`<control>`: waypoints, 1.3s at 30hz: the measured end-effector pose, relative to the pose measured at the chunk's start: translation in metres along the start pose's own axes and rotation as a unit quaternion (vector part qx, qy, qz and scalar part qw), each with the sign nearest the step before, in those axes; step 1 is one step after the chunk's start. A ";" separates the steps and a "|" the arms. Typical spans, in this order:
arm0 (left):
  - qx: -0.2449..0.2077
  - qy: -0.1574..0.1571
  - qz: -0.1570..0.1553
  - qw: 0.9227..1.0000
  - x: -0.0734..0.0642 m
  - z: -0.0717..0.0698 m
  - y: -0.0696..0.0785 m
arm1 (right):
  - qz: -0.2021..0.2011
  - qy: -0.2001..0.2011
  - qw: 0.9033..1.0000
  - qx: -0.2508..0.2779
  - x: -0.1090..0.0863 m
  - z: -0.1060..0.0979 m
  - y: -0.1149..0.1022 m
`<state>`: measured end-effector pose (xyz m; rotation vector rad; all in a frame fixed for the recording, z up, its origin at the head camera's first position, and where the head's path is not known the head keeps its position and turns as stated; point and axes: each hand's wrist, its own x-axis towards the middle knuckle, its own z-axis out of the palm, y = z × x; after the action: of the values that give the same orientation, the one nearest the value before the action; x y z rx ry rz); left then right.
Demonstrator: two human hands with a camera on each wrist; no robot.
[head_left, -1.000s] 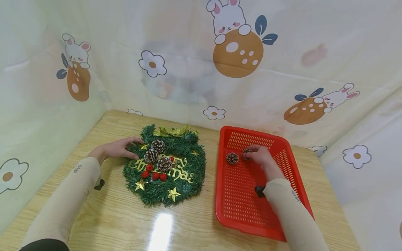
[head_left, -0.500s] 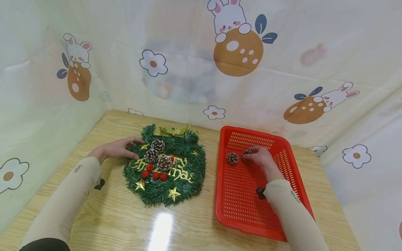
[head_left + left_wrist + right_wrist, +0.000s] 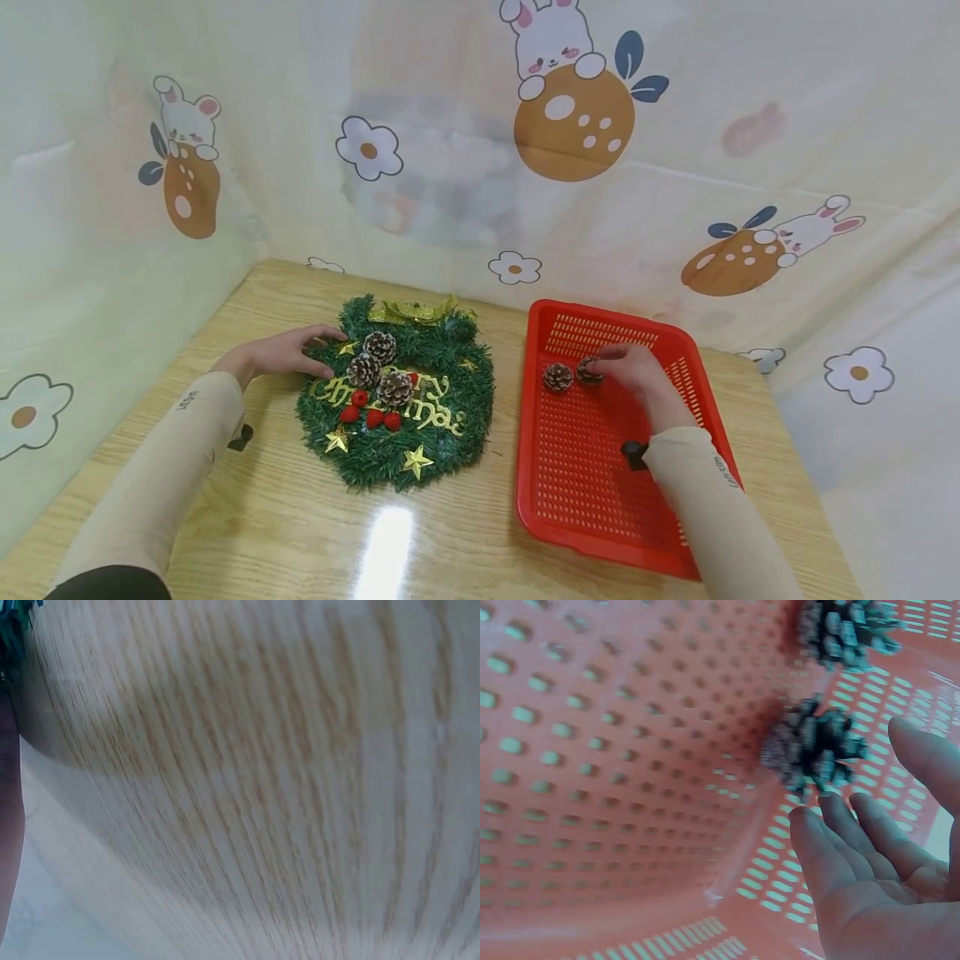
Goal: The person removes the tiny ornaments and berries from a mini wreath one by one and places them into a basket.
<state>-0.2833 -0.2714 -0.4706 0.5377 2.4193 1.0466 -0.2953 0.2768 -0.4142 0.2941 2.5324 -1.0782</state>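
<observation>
A: Where is the right hand (image 3: 633,371) seen?
B: Inside the red basket (image 3: 577,467), toward its far end. The thumb and fingers are held apart, and a pine cone (image 3: 810,750) is seen just beyond the fingertips in the right wrist view; whether it is touched cannot be told.

A: And is a second cone (image 3: 557,377) found there?
B: Yes, on the basket's floor, just beside the first and closer to the basket's left wall.

A: What is done with the left hand (image 3: 288,352)?
B: It is rested at the edge of the green wreath (image 3: 456,454) farthest from the basket, with thumb and fingertips spread apart.

A: Where is the wreath laid?
B: Flat on the wooden table (image 3: 292,533), to the left of the basket and apart from it. Three more cones (image 3: 394,388) are clustered on it, with red berries (image 3: 373,418) just below them, gold stars (image 3: 417,462) spread around and a gold bow (image 3: 412,312) at the top.

A: What is seen behind the basket?
B: A pale cloth (image 3: 450,217), printed with rabbits and flowers.
</observation>
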 end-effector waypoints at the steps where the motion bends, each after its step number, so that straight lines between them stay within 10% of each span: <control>1: 0.000 -0.001 0.002 1.000 -0.001 0.000 0.001 | -0.004 0.003 1.000 -0.004 -0.002 -0.002 -0.002; 18: -0.005 0.000 -0.006 1.000 0.000 -0.001 0.003 | -0.103 0.094 0.989 0.056 -0.049 0.004 -0.066; 39: -0.017 -0.005 -0.021 1.000 -0.001 -0.003 0.004 | -0.229 0.063 0.965 0.111 -0.090 0.053 -0.120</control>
<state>-0.2833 -0.2711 -0.4657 0.4770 2.3892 1.0622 -0.2397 0.1515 -0.3327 -0.1862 2.6650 -1.5628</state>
